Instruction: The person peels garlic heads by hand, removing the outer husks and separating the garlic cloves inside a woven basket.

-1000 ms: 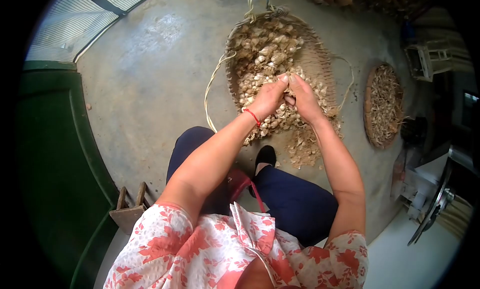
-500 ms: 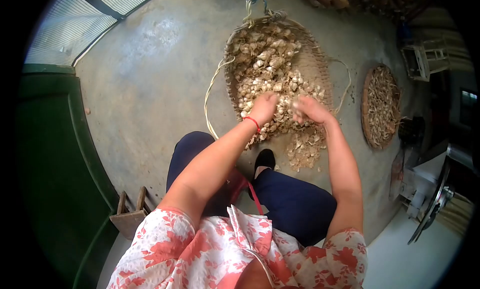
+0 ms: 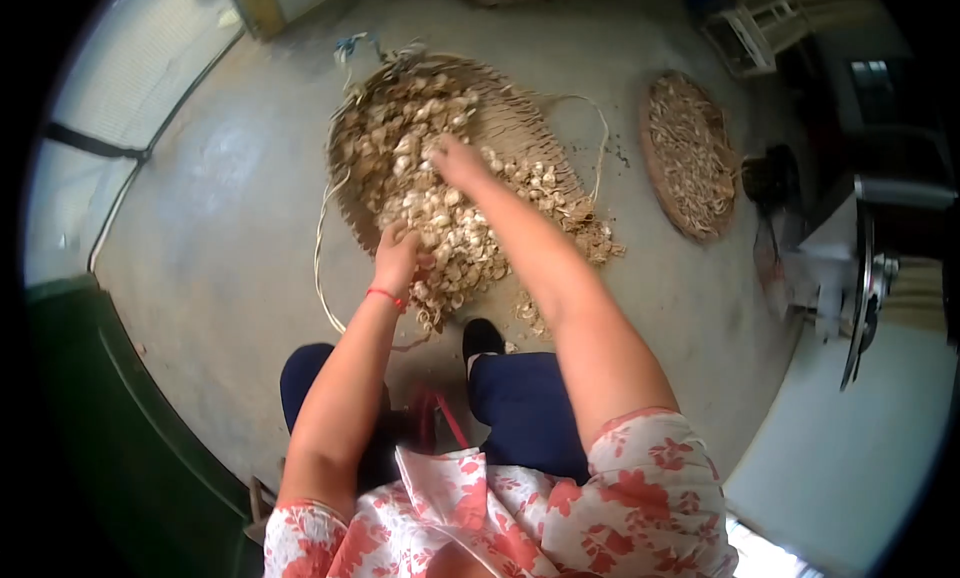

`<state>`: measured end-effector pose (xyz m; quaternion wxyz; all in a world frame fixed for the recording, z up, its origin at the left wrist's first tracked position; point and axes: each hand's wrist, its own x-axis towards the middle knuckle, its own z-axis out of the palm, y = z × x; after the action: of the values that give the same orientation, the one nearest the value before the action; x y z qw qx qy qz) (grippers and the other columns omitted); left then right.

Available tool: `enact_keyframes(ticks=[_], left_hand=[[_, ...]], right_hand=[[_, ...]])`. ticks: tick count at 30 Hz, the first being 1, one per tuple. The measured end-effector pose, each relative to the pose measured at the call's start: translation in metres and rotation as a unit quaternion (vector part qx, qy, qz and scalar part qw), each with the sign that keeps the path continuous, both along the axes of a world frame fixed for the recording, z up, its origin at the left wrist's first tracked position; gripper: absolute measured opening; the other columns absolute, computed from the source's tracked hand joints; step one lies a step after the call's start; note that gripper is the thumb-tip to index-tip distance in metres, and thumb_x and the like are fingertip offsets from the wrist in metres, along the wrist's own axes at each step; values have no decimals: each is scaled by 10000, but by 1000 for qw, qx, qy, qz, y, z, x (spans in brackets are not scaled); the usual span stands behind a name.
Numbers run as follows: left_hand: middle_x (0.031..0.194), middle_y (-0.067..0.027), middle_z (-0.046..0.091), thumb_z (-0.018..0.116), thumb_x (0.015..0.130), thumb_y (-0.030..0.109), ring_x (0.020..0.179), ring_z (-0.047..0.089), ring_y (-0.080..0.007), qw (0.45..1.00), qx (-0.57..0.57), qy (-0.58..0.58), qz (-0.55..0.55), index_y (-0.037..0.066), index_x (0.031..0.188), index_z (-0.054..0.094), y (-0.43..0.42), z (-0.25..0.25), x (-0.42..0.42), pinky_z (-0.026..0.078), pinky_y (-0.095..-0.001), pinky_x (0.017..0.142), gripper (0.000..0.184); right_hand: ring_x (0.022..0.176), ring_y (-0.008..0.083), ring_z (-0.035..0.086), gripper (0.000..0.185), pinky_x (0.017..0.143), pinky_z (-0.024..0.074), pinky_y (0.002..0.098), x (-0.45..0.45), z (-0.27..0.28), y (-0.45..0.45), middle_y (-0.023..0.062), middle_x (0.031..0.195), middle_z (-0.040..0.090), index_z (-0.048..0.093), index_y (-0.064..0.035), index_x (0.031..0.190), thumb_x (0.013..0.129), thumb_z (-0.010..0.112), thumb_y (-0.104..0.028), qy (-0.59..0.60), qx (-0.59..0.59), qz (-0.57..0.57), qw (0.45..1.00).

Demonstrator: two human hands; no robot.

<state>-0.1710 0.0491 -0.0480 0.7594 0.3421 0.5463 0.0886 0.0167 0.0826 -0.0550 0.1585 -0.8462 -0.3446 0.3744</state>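
Head view, the garlic: I see the pale garlic bulbs (image 3: 437, 210) heaped in the woven basket (image 3: 512, 130), mixed with dry brown husk, thickest along its left side and spreading to its near edge.
Right hand: I have the right hand (image 3: 462, 165) over the upper middle of the heap, fingers curled down at the bulbs. Blur hides the tips, so I can't tell whether they pinch one.
Left hand: I see the left hand (image 3: 395, 263) at the near left part of the heap, fingers bent inward, apart from the other hand. Whether anything sits in them, I can't tell.
Picking: I'd take one bulb by its firm body, as the papery skin will probably slip or tear under a pull.
Pressure: I'd keep the touch light and lift straight up; raking sideways could roll bulbs over the near edge.
Husks: Loose scraps (image 3: 531, 314) lie on the floor just beyond that edge. I'd work well inside the basket so bulbs don't get lost among them.
Cord loops: One pale loop (image 3: 319, 253) hangs out on the left, another (image 3: 606, 143) on the right; I'd keep both wrists clear of them.
Farther out: To the right, well apart, a round tray (image 3: 649, 148) holds dry, slender pieces (image 3: 692, 163). Nearer me, a dark shoe (image 3: 483, 336) rests on the floor (image 3: 225, 363).
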Motion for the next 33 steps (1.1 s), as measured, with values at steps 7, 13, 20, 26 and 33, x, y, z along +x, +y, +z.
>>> enact_keyframes(ticks=[7, 13, 20, 26, 33], left_hand=[[936, -67, 587, 502, 925, 241, 664, 602, -153, 996, -18, -74, 51, 78, 1165, 486, 15, 12, 4, 472, -283, 553, 291], [780, -11, 539, 505, 945, 367, 587, 529, -119, 981, -22, -176, 75, 80, 1072, 500, 9, 23, 29, 414, -266, 499, 314], [678, -19, 520, 426, 954, 438, 489, 462, -130, 959, -53, -276, 43, 72, 918, 507, -8, 21, 44, 369, -256, 441, 376], [613, -13, 495, 363, 947, 516, 480, 399, -124, 973, -56, -222, 17, 118, 850, 536, -5, 45, 41, 278, -252, 441, 444], [640, 8, 459, 418, 937, 442, 439, 334, -92, 948, -125, -288, 41, 137, 801, 529, 8, 46, 28, 257, -230, 413, 351]], right_hand=[[914, 203, 564, 234, 792, 480, 315, 12, -4, -4, 95, 1016, 584, 606, -63, 1065, 838, 597, -121, 28, 115, 21, 993], [883, 222, 555, 226, 770, 470, 367, -7, 65, -62, 97, 966, 561, 565, -47, 991, 806, 626, -162, 66, 184, 194, 961], [826, 325, 615, 363, 711, 479, 401, -17, 97, -96, 166, 937, 620, 520, -53, 1021, 822, 632, -335, -70, 191, 201, 958], [724, 360, 626, 343, 628, 482, 428, -18, 92, -94, 193, 801, 632, 514, -47, 950, 839, 612, -356, -104, 249, 221, 937], [633, 338, 599, 262, 568, 459, 410, -49, 85, -77, 185, 683, 595, 518, -19, 809, 869, 570, -270, -23, 361, 124, 924]])
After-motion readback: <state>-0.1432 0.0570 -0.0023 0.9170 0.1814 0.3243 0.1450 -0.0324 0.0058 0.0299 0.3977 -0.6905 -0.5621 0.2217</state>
